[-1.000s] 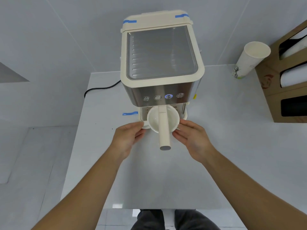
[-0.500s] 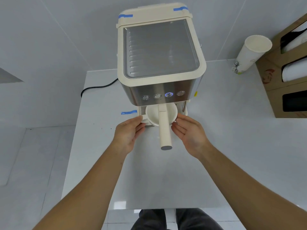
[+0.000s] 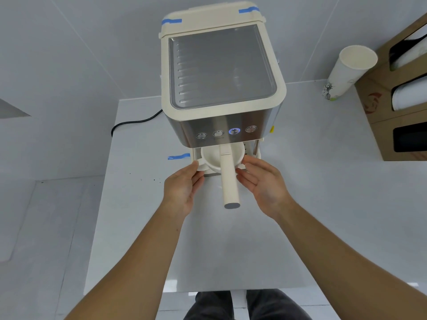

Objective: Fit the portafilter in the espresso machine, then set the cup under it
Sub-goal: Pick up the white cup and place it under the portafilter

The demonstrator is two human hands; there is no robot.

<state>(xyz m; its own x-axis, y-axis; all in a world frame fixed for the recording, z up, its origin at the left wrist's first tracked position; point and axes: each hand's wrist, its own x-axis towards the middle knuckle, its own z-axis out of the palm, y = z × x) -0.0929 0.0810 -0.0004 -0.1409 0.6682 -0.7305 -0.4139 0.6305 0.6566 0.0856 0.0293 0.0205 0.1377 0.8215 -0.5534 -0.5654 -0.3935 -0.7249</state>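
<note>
Both hands have pushed the cup and saucer further in under the machine since a second ago, and more of the cup's rim is now tucked beneath the front panel.

The table (image 3: pixel 312 204) is white and carries everything. The machine (image 3: pixel 221 84) stands on it beyond the fingertips, cream on top, steel in front, with four round buttons; the third from the left glows blue. A black cord (image 3: pixel 136 122) trails off behind it on the left-hand side. A brown box (image 3: pixel 374 135) sits far out past the right hand, with a paper cup (image 3: pixel 346 70) just beside it, well apart from the fingers.

The left hand (image 3: pixel 182 190) has its fingers loosely curled, tips touching the saucer's (image 3: pixel 200 166) left edge. The right hand (image 3: pixel 263 183) is half open, palm turned inward, fingertips at the saucer's right edge; whether they press or merely touch I cannot tell. Neither hand is wrapped round anything.

Between the two sets of fingertips sits the cup (image 3: pixel 212 158), white, on the saucer, directly below the panel. The portafilter (image 3: pixel 228 179) is seated in the machine above the cup, its cream handle running out toward the wrists, passing between the hands and touching neither. Blue tape (image 3: pixel 179 156) lies on the table just beyond the left fingertips.
</note>
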